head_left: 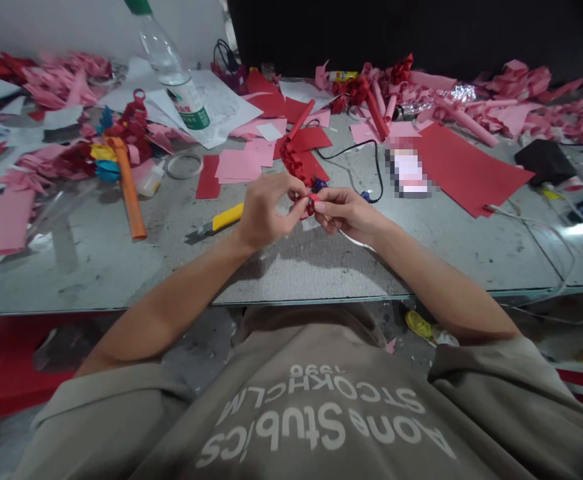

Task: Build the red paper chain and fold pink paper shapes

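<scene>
A small piece of red paper (313, 197) is pinched between the fingertips of both hands above the middle of the table. My left hand (271, 208) grips it from the left, thumb and forefinger closed. From the right, my right hand (344, 210) holds the same piece, also in a pinch. Just behind the fingers lies crumpled dark red paper (294, 163) with a rolled red tube (301, 119). A yellow-handled utility knife (227, 217) rests beside my left wrist, partly hidden by it. Pink paper rectangles (238, 165) lie behind my left hand.
A plastic bottle (178, 87) stands at the back left. Near it are an orange paper tube (128, 193) and a tape roll (184, 167). To the right lie a blurred-out phone (410, 172), a red sheet (471, 167), a black box (546, 163) and white cables (556, 250).
</scene>
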A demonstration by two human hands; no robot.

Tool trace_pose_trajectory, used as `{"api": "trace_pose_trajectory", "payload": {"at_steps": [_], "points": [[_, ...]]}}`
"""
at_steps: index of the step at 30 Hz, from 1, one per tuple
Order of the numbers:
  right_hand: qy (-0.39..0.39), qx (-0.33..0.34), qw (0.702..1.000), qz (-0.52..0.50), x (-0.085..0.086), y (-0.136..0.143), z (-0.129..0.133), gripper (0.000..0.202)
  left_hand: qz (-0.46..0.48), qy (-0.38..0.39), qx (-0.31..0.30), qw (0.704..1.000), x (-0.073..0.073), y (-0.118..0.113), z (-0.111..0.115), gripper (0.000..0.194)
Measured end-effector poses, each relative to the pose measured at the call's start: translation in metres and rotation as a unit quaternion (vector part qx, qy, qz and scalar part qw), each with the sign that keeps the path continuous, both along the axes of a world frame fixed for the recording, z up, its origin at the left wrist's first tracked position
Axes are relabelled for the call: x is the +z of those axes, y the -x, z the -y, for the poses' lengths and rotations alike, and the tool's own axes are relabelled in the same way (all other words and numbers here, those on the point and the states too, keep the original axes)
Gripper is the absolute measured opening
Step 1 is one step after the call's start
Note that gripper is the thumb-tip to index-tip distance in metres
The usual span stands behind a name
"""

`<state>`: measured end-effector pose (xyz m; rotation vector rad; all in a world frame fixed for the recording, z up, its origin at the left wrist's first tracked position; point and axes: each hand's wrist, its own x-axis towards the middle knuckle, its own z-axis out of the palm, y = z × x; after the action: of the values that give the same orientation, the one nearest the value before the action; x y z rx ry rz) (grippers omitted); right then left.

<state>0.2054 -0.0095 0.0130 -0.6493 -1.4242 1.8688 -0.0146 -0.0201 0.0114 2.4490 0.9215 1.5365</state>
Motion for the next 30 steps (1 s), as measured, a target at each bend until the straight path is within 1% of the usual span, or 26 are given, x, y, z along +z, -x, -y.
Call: {"api": "trace_pose_trajectory", "payload": {"at_steps": [2, 5, 8, 10, 13, 23, 27, 30], "points": [[0.001, 0.002, 1.0, 0.004, 0.0, -0.003, -0.001, 0.037, 0.039, 0.054, -0.043, 0.997, 0.002, 0.001, -0.002, 0.001], [0.008, 0.003, 1.0, 0.015, 0.001, -0.007, -0.003, 0.04, 0.098, 0.166, -0.108, 0.975, 0.002, 0.002, -0.008, 0.012], [0.017, -0.002, 1.0, 0.025, 0.001, -0.009, -0.004, 0.041, 0.117, 0.25, -0.141, 0.951, -0.002, 0.001, -0.012, 0.016], [0.021, -0.005, 0.999, 0.03, 0.0, -0.01, -0.005, 0.041, 0.127, 0.283, -0.148, 0.939, -0.004, 0.0, -0.013, 0.016], [0.027, -0.011, 0.999, 0.031, 0.0, -0.009, -0.005, 0.041, 0.138, 0.297, -0.146, 0.933, -0.005, 0.0, -0.013, 0.014], [0.035, -0.019, 0.999, 0.023, 0.002, -0.006, -0.004, 0.035, 0.14, 0.289, -0.128, 0.938, -0.003, -0.002, -0.009, 0.014], [0.033, -0.013, 0.999, 0.02, 0.003, -0.007, -0.004, 0.039, 0.161, 0.313, -0.139, 0.926, -0.004, -0.004, -0.009, 0.018], [0.03, -0.009, 0.999, 0.017, 0.004, -0.008, -0.004, 0.045, 0.191, 0.325, -0.135, 0.916, -0.004, -0.004, -0.01, 0.022]]}}
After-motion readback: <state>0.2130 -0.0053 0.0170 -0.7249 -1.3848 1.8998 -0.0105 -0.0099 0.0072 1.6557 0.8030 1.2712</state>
